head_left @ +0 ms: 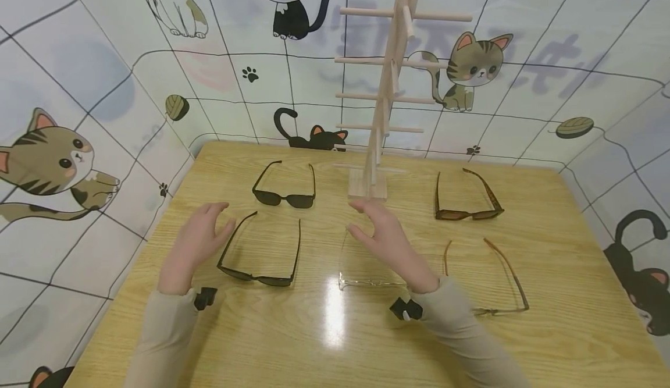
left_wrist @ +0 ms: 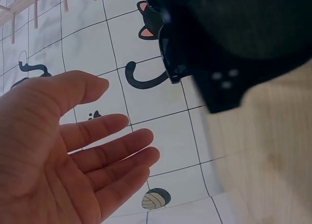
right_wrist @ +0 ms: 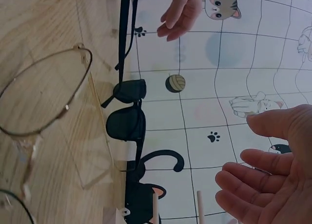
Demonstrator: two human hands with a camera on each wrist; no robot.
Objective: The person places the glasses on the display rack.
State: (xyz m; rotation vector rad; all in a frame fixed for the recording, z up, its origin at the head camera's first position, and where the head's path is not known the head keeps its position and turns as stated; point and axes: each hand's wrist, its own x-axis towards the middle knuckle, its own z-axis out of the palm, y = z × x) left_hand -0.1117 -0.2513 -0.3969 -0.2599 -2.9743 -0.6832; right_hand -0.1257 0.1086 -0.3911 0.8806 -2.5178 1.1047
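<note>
My left hand (head_left: pixel 195 247) hovers at the left with fingers apart and nothing in it. Just right of it lies a pair of black sunglasses (head_left: pixel 272 281), temples unfolded, with a second black pair (head_left: pixel 300 202) behind. My right hand (head_left: pixel 388 244), also holding nothing, is above thin metal-framed clear glasses (head_left: pixel 346 282) and partly hides them. Both wrist views show the left palm (left_wrist: pixel 63 160) and right palm (right_wrist: pixel 268 175) with loosely bent fingers. Behind the right hand rises a wooden rack (head_left: pixel 384 106) with pegs on both sides; no glasses hang on it.
Brown-framed sunglasses (head_left: pixel 454 215) lie at the back right. Nearer the front, glasses with brown temples (head_left: pixel 515 277) are partly covered by my right sleeve (head_left: pixel 460 318). The wooden table (head_left: pixel 293 341) meets a cat-patterned cloth (head_left: pixel 309 85) at the back and sides.
</note>
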